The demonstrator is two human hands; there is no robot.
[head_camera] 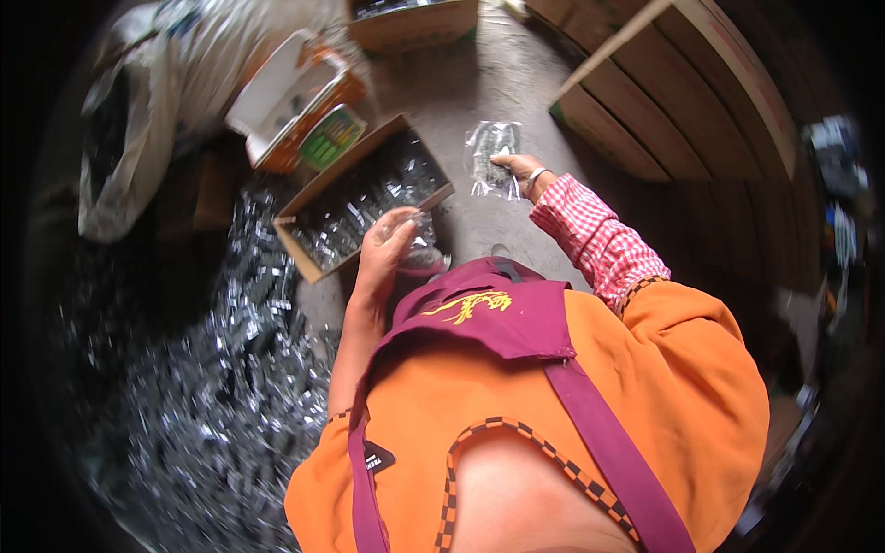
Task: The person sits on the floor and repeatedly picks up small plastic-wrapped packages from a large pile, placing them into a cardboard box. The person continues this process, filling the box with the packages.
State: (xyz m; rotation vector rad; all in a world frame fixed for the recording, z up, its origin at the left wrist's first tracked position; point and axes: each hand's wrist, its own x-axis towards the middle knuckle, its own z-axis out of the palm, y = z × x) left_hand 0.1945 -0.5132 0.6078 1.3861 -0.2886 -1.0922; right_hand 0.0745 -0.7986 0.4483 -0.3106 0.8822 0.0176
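A flat clear plastic packet point(487, 142) with dark greenish contents is pinched between the thumb and fingers of my right hand point(522, 168), out over the concrete floor. My left hand point(393, 238) grips crumpled clear plastic packaging point(423, 242) close to the apron. What that packaging contains is hard to make out. Just beyond my left hand stands an open cardboard box point(359, 200), tilted in the view, with many shiny clear packets inside. Its near right corner comes close to my left fingers.
A large heap of shiny dark packets point(235, 373) covers the floor at left. An orange and white carton point(297, 97) and a translucent plastic sack point(131, 159) stand behind it. Cardboard boxes point(643, 104) line the right side; another open box point(415, 27) stands at the top.
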